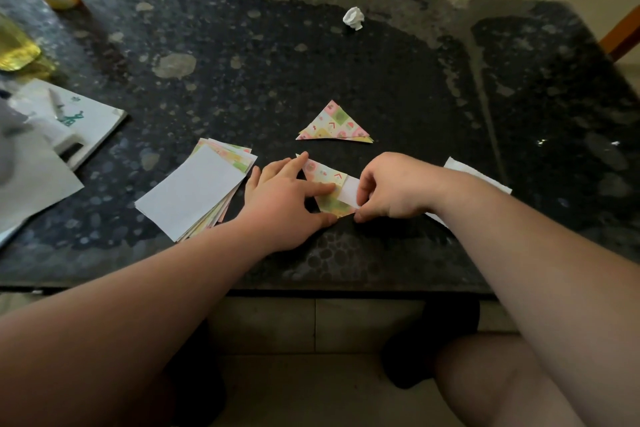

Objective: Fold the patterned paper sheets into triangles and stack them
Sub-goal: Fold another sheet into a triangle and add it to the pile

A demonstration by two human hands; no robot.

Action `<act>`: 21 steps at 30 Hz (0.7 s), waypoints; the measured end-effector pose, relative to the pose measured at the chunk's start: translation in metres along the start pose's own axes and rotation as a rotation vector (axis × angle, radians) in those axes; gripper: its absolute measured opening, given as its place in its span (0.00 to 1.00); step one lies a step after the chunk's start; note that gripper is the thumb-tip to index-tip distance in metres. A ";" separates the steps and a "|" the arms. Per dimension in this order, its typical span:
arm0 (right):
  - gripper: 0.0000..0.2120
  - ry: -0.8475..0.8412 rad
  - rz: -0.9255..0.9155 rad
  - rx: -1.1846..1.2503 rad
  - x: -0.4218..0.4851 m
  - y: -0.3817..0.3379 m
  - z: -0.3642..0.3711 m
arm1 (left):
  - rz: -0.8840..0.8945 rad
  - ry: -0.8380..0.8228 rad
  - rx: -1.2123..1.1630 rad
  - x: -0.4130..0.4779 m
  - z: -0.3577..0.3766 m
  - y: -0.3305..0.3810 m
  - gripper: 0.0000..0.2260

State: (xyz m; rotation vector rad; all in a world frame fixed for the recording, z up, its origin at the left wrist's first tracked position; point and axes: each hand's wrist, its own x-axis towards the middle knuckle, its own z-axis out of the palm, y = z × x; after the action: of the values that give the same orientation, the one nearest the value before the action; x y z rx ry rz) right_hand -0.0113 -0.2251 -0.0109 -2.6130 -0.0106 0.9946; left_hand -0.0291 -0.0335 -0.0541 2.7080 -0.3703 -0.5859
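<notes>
Worktop (346,62): dark stone | Pile of sheets (194,191): just beside left wrist; a nudge would fan it | Stack of triangles (334,125): behind hands | Sheet being folded (327,177): centre, under both hands | Left hand (284,198): fingers straight, pressing sheet flat | Right hand (391,184): fingers pinching white flap (349,189); if sheet slides, crease likely skews

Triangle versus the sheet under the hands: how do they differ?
The triangle lies free farther up the table; the sheet is pressed by the left hand and pinched by the right hand. The triangle is fully folded and shows only pattern; the sheet is mid-fold, with some of its white back showing. Both carry the same pastel patchwork print.
</notes>
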 end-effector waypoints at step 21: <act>0.08 0.056 0.012 0.002 0.010 -0.010 0.014 | 0.028 0.049 -0.012 0.000 0.006 -0.004 0.22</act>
State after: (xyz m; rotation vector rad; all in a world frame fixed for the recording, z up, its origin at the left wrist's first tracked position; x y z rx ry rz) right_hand -0.0121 -0.2103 -0.0240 -2.6407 0.0199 0.9246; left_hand -0.0315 -0.0316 -0.0608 2.6955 -0.3900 -0.5108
